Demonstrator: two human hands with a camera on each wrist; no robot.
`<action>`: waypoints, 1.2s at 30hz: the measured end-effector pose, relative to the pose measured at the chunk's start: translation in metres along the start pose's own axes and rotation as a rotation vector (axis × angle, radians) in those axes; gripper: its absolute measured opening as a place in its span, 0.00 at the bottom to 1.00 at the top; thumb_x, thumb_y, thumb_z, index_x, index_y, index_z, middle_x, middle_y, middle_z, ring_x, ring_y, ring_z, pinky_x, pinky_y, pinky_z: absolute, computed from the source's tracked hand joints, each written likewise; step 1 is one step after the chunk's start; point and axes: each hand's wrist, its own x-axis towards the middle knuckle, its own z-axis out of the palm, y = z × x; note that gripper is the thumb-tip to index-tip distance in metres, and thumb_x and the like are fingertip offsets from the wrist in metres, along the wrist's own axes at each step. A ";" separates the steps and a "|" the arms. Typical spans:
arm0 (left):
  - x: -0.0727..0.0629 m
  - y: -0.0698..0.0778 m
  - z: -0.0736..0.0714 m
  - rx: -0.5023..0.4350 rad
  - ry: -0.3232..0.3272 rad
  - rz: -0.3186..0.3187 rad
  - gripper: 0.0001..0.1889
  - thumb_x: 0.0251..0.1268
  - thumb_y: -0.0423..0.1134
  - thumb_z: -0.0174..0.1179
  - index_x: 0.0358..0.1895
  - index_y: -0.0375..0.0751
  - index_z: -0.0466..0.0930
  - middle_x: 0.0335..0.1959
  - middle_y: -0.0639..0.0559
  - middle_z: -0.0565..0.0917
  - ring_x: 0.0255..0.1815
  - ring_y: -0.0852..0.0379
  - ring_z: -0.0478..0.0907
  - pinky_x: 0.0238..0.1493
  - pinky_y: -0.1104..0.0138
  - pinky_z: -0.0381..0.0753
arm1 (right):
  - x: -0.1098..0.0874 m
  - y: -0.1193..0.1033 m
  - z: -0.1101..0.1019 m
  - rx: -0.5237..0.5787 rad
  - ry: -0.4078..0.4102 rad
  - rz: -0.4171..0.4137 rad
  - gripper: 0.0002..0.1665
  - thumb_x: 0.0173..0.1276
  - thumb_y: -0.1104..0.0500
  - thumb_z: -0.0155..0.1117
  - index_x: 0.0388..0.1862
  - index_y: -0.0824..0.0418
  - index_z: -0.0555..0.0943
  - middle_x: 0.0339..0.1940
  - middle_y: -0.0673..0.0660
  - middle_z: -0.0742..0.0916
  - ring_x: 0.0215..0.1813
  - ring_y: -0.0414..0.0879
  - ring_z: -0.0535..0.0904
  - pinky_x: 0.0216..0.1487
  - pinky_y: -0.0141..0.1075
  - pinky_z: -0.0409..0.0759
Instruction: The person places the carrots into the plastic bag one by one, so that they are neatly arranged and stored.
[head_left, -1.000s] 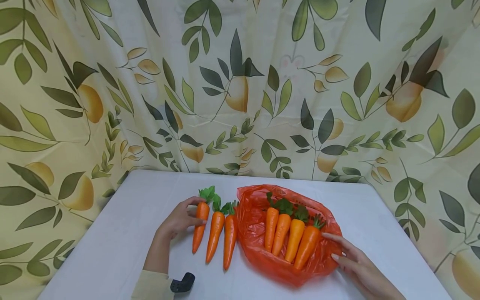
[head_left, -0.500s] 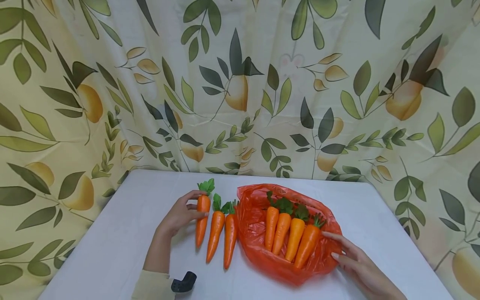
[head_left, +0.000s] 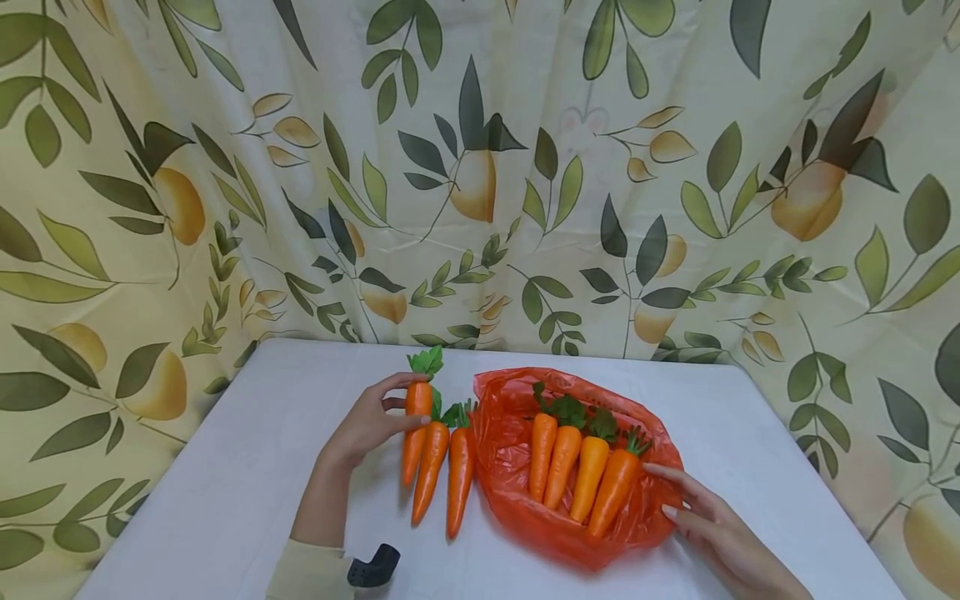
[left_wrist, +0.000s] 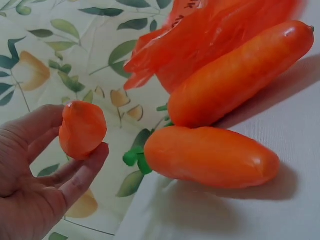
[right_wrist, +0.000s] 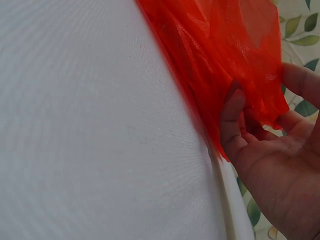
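In the head view my left hand pinches a carrot near its leafy top, thumb on one side and fingers on the other. The left wrist view looks at this carrot tip-on, raised above the table. Just right of it lie two more carrots, a middle carrot and a right carrot, tips toward me. Beside them an opened red plastic bag contains several carrots in a row. My right hand holds the bag's right edge; in the right wrist view its fingers curl around the film.
The white-covered table reaches back to a leaf-and-fruit patterned curtain. A small black device sits at my left wrist, by the sleeve.
My left hand has lifted the carrot and moved it away from me and to the right, so it now overlaps the middle carrot. The right hand and bag stay put.
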 end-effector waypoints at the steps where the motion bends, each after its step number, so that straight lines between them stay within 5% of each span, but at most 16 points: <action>1: 0.000 0.001 0.001 -0.001 -0.001 0.002 0.29 0.59 0.34 0.76 0.64 0.55 0.82 0.65 0.48 0.76 0.61 0.41 0.75 0.51 0.53 0.84 | 0.000 0.000 0.000 0.000 0.003 0.002 0.34 0.83 0.57 0.54 0.84 0.52 0.59 0.84 0.62 0.53 0.62 0.29 0.73 0.63 0.38 0.78; 14: 0.005 0.015 0.016 0.017 -0.009 0.017 0.28 0.62 0.37 0.74 0.66 0.58 0.81 0.64 0.51 0.76 0.60 0.44 0.76 0.50 0.53 0.84 | 0.001 0.000 0.007 -0.016 0.015 -0.016 0.35 0.82 0.56 0.55 0.84 0.56 0.59 0.82 0.58 0.60 0.62 0.28 0.72 0.62 0.37 0.77; 36: 0.012 0.051 0.061 -0.034 -0.178 0.086 0.31 0.63 0.34 0.74 0.69 0.56 0.77 0.66 0.50 0.72 0.61 0.41 0.73 0.46 0.55 0.86 | -0.003 -0.002 0.004 -0.021 0.033 -0.008 0.35 0.82 0.55 0.56 0.83 0.52 0.60 0.84 0.62 0.54 0.63 0.28 0.71 0.63 0.39 0.77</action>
